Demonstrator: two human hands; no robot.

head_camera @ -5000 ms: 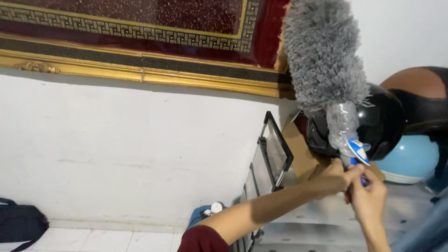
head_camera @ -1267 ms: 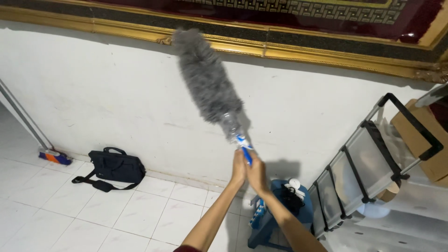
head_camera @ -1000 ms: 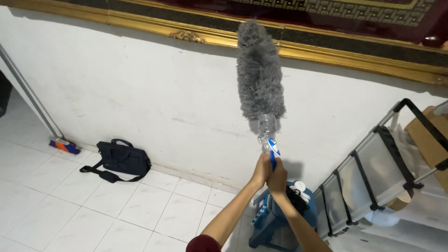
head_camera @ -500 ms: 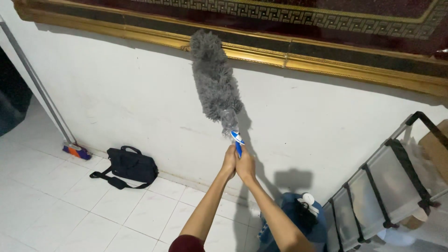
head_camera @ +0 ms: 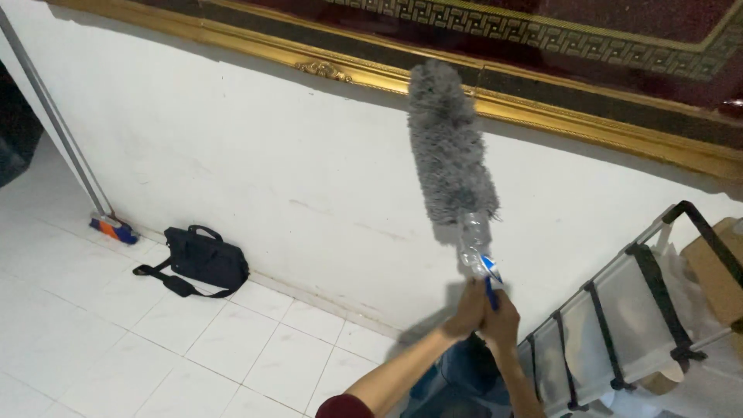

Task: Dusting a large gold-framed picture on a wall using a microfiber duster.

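Duster handle (head_camera: pixel 491 292) hidden inside hands

Blue-white label (head_camera: pixel 489 268) on duster neck, brown cardboard box (head_camera: pixel 716 267) far right

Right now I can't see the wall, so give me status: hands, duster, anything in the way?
Both hands, left hand and right hand, shut on duster handle. Grey duster upright, tip at gold frame. Nothing blocking.

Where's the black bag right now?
In the head view the black bag lies on the white tiled floor at lower left, against the wall, right of the mop head.
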